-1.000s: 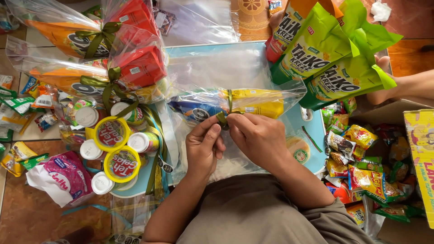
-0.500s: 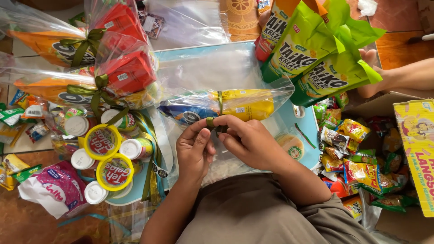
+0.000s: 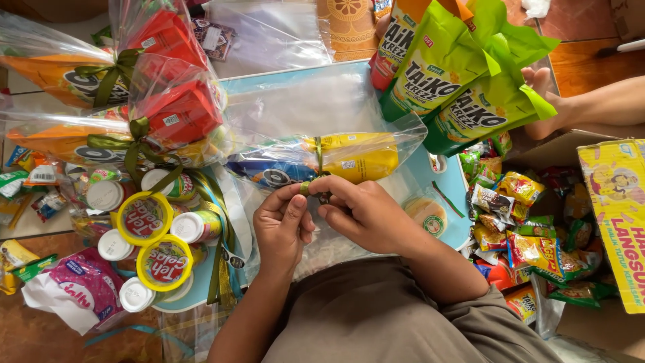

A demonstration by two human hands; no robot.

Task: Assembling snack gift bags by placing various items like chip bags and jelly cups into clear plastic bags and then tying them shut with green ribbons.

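Dead centre of the frame, my left hand (image 3: 282, 225) and right hand (image 3: 363, 212) pinch the green ribbon (image 3: 317, 168) cinching a clear snack bag (image 3: 322, 158). Feels light, crinkly, slippery I'd guess; best gripped at that tied waist.

Two hands meet at centre: left hand (image 3: 282, 225), right hand (image 3: 366, 212). One clear bag (image 3: 322, 158) lies at twelve o'clock from them, tied with one green ribbon (image 3: 318, 161). At ten o'clock lie two wrapped bundles, upper bundle (image 3: 134, 54) and lower bundle (image 3: 154, 121), each with one olive bow. At eight o'clock, two yellow-rimmed lids (image 3: 153, 240) and four white caps (image 3: 191, 226). At one o'clock, two green snack packs (image 3: 463, 74). At three o'clock, one yellow box (image 3: 615, 215).
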